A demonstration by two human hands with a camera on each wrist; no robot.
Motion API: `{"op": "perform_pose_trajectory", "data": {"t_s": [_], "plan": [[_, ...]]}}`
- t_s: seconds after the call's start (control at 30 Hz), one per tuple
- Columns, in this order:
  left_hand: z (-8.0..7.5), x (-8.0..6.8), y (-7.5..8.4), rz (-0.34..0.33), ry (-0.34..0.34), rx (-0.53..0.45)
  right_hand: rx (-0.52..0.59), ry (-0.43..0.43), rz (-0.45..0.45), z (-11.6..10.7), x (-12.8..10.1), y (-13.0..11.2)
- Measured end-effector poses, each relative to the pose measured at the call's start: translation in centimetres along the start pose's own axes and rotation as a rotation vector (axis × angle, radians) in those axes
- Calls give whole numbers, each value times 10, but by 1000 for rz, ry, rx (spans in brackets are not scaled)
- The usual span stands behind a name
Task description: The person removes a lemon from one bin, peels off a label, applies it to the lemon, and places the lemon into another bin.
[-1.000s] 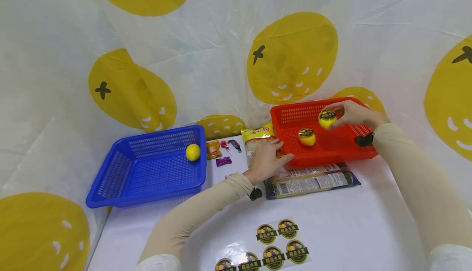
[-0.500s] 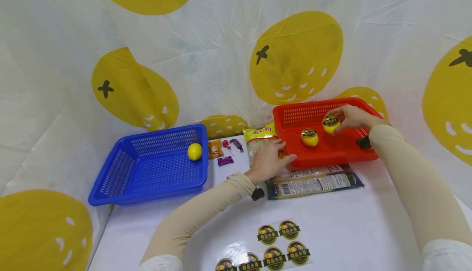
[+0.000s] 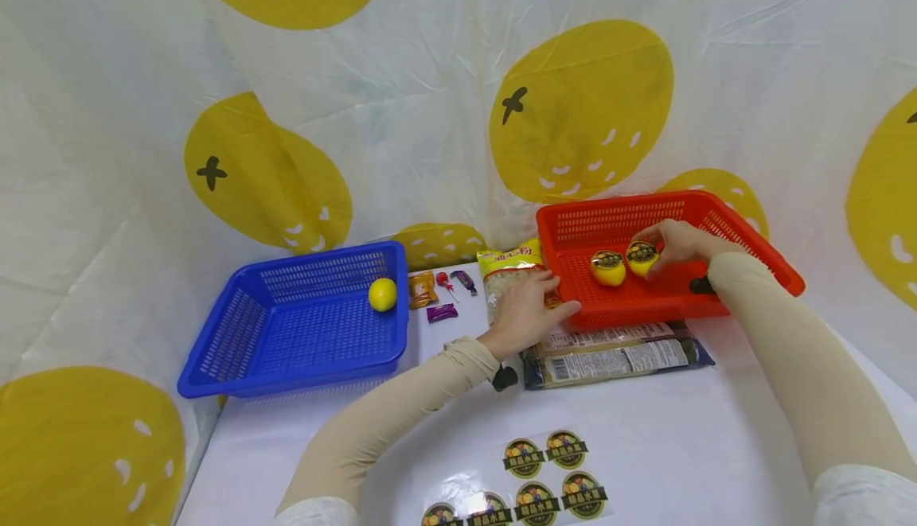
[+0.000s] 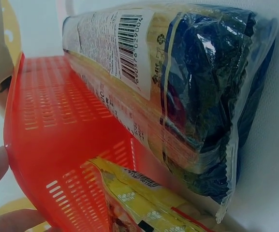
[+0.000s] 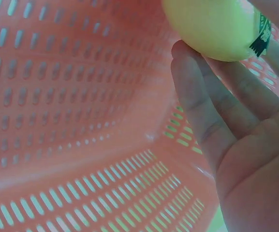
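In the head view my right hand (image 3: 677,241) is inside the red basket (image 3: 784,275), holding a lemon (image 3: 641,262) with a round black-and-gold sticker. A second stickered lemon (image 3: 608,273) lies just to its left. The right wrist view shows my fingertips (image 5: 182,55) against the underside of the held lemon (image 5: 212,29). My left hand (image 3: 524,311) rests at the red basket's left rim, fingers extended and holding nothing loose. In the left wrist view its thumb and fingers lie at the rim of the basket (image 4: 76,140).
A blue basket (image 3: 247,367) with one plain lemon (image 3: 382,294) stands left. Wrapped candies (image 3: 442,313) and a lollipop (image 3: 443,280) lie between the baskets. A yellow food bag (image 3: 501,263) and flat packs (image 3: 616,357) sit by the red basket. A sticker sheet (image 3: 516,502) lies in front.
My right hand has brought its lemon down and beside the other lemon in the red basket. The left hand has stayed at the rim. The whole view has shifted slightly.
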State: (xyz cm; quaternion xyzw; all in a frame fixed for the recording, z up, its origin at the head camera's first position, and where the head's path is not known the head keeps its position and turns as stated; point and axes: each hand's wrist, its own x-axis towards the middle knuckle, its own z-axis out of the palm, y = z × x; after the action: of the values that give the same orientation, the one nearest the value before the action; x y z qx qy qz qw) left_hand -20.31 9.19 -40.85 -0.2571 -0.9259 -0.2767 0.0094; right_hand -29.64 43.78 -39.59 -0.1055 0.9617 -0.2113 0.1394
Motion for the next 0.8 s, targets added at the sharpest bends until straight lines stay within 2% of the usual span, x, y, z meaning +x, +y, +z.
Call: {"op": "perform_pose_trajectory", "data": {"t_s": [0.53, 0.8], "plan": [[-2, 0, -2, 4, 0, 3, -32, -35, -19, 5, 4, 2], [-2, -1, -1, -16, -7, -4, 8, -58, -3, 6, 1, 4]]}}
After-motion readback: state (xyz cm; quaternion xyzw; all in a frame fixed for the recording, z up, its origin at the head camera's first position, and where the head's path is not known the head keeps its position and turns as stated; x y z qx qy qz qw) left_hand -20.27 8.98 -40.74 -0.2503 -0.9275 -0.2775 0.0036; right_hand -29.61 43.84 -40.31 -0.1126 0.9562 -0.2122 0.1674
